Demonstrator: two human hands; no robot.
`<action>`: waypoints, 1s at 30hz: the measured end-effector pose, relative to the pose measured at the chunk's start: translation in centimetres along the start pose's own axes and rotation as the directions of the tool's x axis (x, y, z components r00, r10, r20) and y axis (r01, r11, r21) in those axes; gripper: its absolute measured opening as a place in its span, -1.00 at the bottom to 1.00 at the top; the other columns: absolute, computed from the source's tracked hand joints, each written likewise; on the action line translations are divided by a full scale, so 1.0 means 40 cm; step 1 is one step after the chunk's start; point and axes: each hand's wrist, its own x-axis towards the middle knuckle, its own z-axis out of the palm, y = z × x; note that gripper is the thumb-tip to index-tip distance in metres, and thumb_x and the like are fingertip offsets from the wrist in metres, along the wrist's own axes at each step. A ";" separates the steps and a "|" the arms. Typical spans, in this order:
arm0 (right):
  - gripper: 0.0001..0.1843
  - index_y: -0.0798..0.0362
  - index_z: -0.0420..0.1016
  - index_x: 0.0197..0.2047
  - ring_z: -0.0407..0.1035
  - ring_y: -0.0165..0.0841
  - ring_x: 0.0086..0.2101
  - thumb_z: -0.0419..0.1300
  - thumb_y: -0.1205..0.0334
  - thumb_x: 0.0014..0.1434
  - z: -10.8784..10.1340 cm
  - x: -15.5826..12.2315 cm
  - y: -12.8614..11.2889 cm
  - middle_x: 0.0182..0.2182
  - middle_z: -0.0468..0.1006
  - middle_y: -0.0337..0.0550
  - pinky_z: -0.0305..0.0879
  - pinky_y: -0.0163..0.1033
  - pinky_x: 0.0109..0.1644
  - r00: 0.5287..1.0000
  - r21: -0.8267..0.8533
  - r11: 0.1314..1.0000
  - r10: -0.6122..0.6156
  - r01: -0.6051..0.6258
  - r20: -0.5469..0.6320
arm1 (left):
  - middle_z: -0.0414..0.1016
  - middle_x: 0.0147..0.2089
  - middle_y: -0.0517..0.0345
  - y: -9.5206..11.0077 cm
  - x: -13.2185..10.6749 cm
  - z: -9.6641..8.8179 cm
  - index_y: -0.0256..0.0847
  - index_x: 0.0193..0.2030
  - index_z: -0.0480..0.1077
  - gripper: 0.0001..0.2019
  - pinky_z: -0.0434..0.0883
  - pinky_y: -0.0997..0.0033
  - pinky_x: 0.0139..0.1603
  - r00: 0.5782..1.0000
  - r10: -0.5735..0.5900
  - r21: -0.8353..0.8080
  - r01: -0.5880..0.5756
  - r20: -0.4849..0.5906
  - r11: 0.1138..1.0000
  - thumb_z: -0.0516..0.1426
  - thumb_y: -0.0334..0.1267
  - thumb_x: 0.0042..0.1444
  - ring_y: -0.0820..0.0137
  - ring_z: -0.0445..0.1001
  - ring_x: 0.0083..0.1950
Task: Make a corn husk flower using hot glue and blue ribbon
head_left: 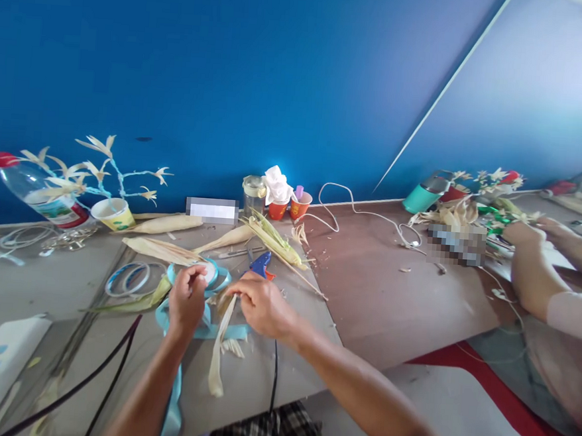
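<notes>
My left hand (187, 300) is closed, its fingers curled against a roll of light blue ribbon (222, 276) with a white core. Loose loops of the ribbon trail around that wrist and down over the table's front edge. My right hand (265, 306) pinches the upper end of a pale dried corn husk strip (219, 352), which hangs down toward the tabletop. Just behind my right hand lies a blue glue gun (260, 264) with an orange trigger. Small husk pieces (233, 348) rest beside the strip.
Corn husks (162, 251) lie behind my hands, with tape rings (127, 279) at left. A cup (113, 215) holds husk flowers on blue stems, near a tilted bottle (41, 187). Red paper cups (300, 207) and a jar (253, 195) stand by the wall. Another person's arms (536, 275) work at right.
</notes>
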 end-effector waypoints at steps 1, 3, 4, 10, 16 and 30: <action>-0.56 -0.04 0.56 -0.34 0.36 -0.31 -0.36 -0.05 0.58 -0.03 0.014 0.007 -0.016 -0.43 0.49 -0.18 0.28 -0.23 -0.24 1.000 0.042 0.999 0.002 -0.002 0.003 | 0.42 -0.38 0.18 0.001 0.002 -0.002 -0.20 -0.28 0.38 -0.83 0.35 0.35 -0.28 1.000 -0.019 -0.023 0.018 -0.018 1.000 0.02 -0.31 0.00 0.37 0.40 -0.38; -0.60 -0.07 0.55 -0.38 0.34 -0.30 -0.36 -0.03 0.54 0.01 0.039 0.023 -0.040 -0.46 0.49 -0.19 0.28 -0.20 -0.21 1.000 0.087 0.996 0.014 -0.014 0.002 | 0.41 -0.40 0.20 0.003 0.007 -0.008 -0.20 -0.29 0.38 -0.85 0.35 0.38 -0.31 0.998 -0.046 -0.081 0.042 -0.049 0.996 0.03 -0.31 0.00 0.40 0.39 -0.41; -0.63 -0.08 0.54 -0.40 0.34 -0.29 -0.37 -0.01 0.52 0.02 0.050 0.030 -0.046 -0.48 0.49 -0.20 0.28 -0.19 -0.21 1.000 0.111 0.993 0.031 -0.031 0.002 | 0.41 -0.41 0.20 0.003 0.010 -0.011 -0.20 -0.29 0.38 -0.85 0.35 0.39 -0.32 0.996 -0.060 -0.109 0.053 -0.062 0.993 0.04 -0.31 -0.01 0.41 0.39 -0.42; -0.89 -0.04 0.54 -0.39 0.25 -0.36 -0.50 0.17 0.30 0.03 0.079 0.060 -0.001 -0.54 0.40 -0.24 0.23 -0.23 -0.31 0.966 0.230 0.958 0.209 -0.172 -0.149 | 0.38 -0.46 0.24 -0.005 0.021 -0.025 -0.21 -0.27 0.41 -0.84 0.34 0.43 -0.35 0.980 -0.109 -0.169 0.080 -0.168 0.982 0.06 -0.27 0.01 0.45 0.37 -0.45; -0.80 0.02 0.46 -0.45 0.30 -0.36 -0.38 0.04 0.42 -0.01 0.029 0.091 0.085 -0.47 0.43 -0.24 0.23 -0.27 -0.20 0.925 0.093 0.971 0.240 -0.222 -0.294 | 0.39 -0.43 0.22 -0.003 0.022 -0.043 -0.23 -0.28 0.39 -0.84 0.33 0.47 -0.40 0.959 -0.119 -0.279 0.044 -0.256 0.959 0.09 -0.21 0.06 0.50 0.36 -0.47; -0.77 0.06 0.43 -0.40 0.35 -0.36 -0.35 -0.03 0.38 0.16 0.049 0.065 0.126 -0.44 0.49 -0.17 0.08 -0.27 -0.21 0.976 -0.184 0.976 0.080 -0.118 -0.204 | 0.34 -0.46 0.23 0.005 0.032 -0.059 -0.23 -0.30 0.34 -0.83 0.30 0.51 -0.44 0.955 -0.056 -0.159 0.009 -0.292 0.987 0.01 -0.20 0.15 0.54 0.30 -0.52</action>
